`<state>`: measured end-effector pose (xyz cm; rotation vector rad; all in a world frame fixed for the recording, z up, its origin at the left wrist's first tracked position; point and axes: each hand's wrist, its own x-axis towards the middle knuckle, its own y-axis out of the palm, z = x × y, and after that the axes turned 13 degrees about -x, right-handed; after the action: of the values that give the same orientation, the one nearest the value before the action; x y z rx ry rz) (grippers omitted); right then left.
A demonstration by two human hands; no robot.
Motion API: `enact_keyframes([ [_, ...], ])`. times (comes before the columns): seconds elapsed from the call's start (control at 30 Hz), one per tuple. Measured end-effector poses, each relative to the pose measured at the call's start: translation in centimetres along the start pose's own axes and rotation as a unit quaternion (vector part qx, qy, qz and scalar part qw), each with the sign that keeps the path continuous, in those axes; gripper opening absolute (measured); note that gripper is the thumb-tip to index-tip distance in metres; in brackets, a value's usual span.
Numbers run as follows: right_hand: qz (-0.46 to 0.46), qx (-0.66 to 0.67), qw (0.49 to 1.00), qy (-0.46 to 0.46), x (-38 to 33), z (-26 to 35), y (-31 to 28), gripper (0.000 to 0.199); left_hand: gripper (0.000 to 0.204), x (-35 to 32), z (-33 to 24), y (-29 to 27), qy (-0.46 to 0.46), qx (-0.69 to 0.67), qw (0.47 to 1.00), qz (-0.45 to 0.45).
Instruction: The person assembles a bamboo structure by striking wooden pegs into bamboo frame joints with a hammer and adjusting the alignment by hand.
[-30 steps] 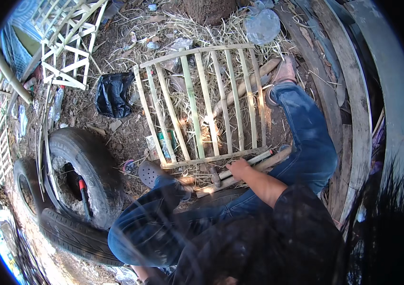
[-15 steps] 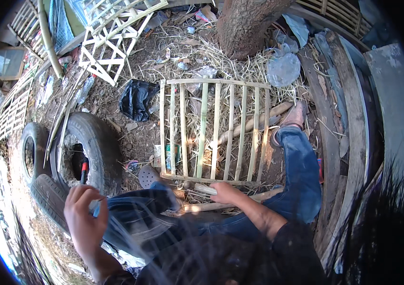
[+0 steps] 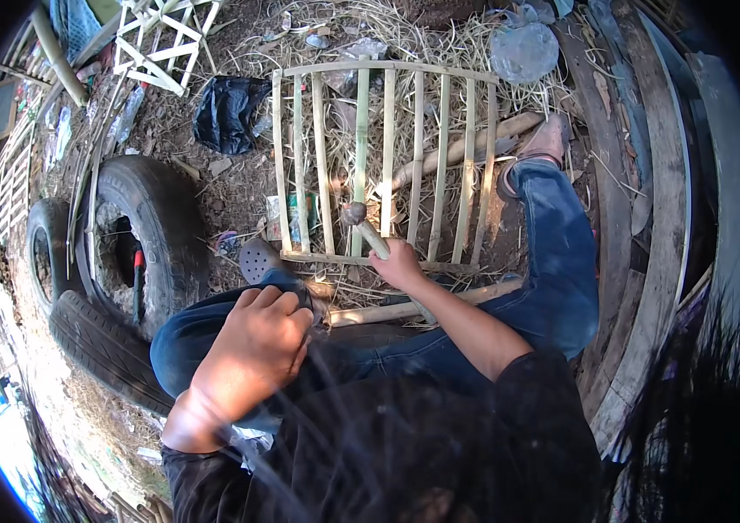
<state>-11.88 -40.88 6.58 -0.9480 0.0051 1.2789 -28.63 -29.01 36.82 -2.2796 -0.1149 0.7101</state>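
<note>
My right hand [image 3: 400, 264] is closed round the pale handle of a hammer [image 3: 373, 240], whose dark rounded head sits over the lower part of a slatted bamboo frame [image 3: 388, 139]. Several narrow upright strips join the frame's top and bottom rails as it lies in front of me. My left hand [image 3: 256, 342] is curled into a fist above my bent left knee, apart from the frame. Its fingertips are hidden, so whatever is in it cannot be made out.
Old tyres [image 3: 148, 235] stand at the left, with a red-and-black handled tool [image 3: 137, 283] in one. A bamboo pole [image 3: 466, 155] passes beneath the frame. Nearby lie a black plastic bag [image 3: 226, 113], a clear plastic bag [image 3: 524, 54] and long planks [image 3: 648, 174] at right.
My left hand has come right, from beside the tyre to above my knee, its pinch now a fist. My right hand has lifted the hammer, its head now over the slats. The view has tipped down.
</note>
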Motion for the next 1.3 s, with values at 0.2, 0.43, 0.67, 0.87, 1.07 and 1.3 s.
enact_keyframes([
  [0.2, -0.008, -0.052, 0.998, 0.040, 0.9, -2.2, 3.7, 0.024, 0.011, -3.3, 1.2, 0.2, 0.029, 0.013, 0.999, -0.042],
  [0.43, -0.119, -0.093, 0.988, 0.012, 7.5, 1.9, 6.3, 0.029, 0.022, -5.5, 2.4, 0.3, 0.022, -0.019, 0.994, -0.108],
  [0.67, -0.140, -0.026, 0.980, 0.138, 11.7, 2.6, 7.6, 0.023, 0.015, -6.8, 3.1, -0.9, 0.028, -0.052, 0.998, -0.035],
  [0.87, -0.201, -0.107, 0.970, 0.086, 12.0, 1.5, 7.5, 0.018, 0.019, -6.8, 3.2, -0.9, 0.029, -0.048, 0.996, -0.074],
  [1.07, -0.155, -0.106, 0.978, 0.086, 11.7, 2.3, 7.4, 0.018, 0.021, -6.4, 2.8, -1.4, 0.021, -0.044, 0.996, -0.077],
  [1.3, -0.146, -0.087, 0.982, 0.087, 12.2, 0.9, 7.4, 0.021, 0.025, -6.2, 2.2, -1.5, 0.020, -0.058, 0.996, -0.064],
])
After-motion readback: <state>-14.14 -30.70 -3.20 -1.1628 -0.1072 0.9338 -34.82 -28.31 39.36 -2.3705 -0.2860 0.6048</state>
